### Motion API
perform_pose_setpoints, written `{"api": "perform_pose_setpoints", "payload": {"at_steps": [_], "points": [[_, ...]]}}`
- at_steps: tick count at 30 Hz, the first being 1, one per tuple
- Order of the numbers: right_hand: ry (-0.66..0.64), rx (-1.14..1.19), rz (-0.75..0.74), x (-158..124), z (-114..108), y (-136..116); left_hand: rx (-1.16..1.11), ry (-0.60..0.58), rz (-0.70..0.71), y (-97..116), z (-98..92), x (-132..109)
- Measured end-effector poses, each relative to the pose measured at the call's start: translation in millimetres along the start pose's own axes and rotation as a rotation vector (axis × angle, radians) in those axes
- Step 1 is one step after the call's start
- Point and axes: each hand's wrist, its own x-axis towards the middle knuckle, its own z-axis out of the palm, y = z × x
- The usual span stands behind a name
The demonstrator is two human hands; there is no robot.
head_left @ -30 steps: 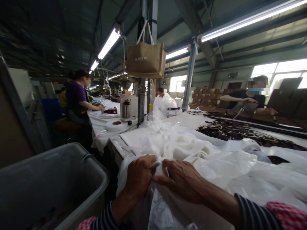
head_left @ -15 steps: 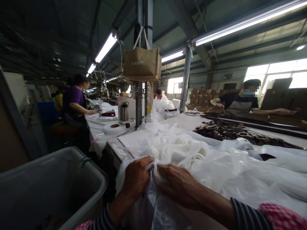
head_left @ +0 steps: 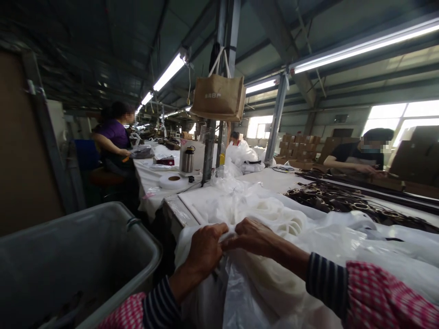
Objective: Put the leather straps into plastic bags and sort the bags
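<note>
White material, sheer and plastic-like (head_left: 240,292), drapes over the table's near edge and hangs below my hands. My left hand (head_left: 207,244) is closed around a gathered part of it. My right hand (head_left: 252,237) meets the left one at the same gather, its fingers bent down onto the material. Just beyond the hands lie loops of white strap or banding (head_left: 277,217), partly inside clear plastic. What exactly lies between the fingertips is hidden.
A grey bin (head_left: 103,219) stands at the left. A brown bag (head_left: 218,97) hangs on a post. A steel bottle (head_left: 188,159) and a white tape roll (head_left: 171,181) stand on the far table. Dark straps with rings (head_left: 336,198) lie right, before a co-worker (head_left: 373,155).
My right hand has lifted and its fingers have curled beside the left. The view has swung left. The co-worker at the right has brought their spread arms together.
</note>
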Motion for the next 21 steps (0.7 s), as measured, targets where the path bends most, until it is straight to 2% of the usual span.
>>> {"api": "perform_pose_setpoints", "payload": {"at_steps": [4,8,13,17,21], "points": [[0.057,-0.102,0.023,-3,5,1,0.013,-0.061,-0.021,6,-4.2,-1],[0.136,-0.207,0.064,-14,16,-4,0.122,-0.047,0.053,11,-1.6,-6],[0.107,-0.114,0.088,-21,26,5,0.151,-0.006,0.163,12,-3.3,-9],[0.127,-0.015,-0.025,-19,22,20,0.194,-0.047,0.227,13,-8.7,-10],[0.069,-0.028,-0.175,-18,14,30,0.301,-0.039,0.327,12,-14.4,-9]]}}
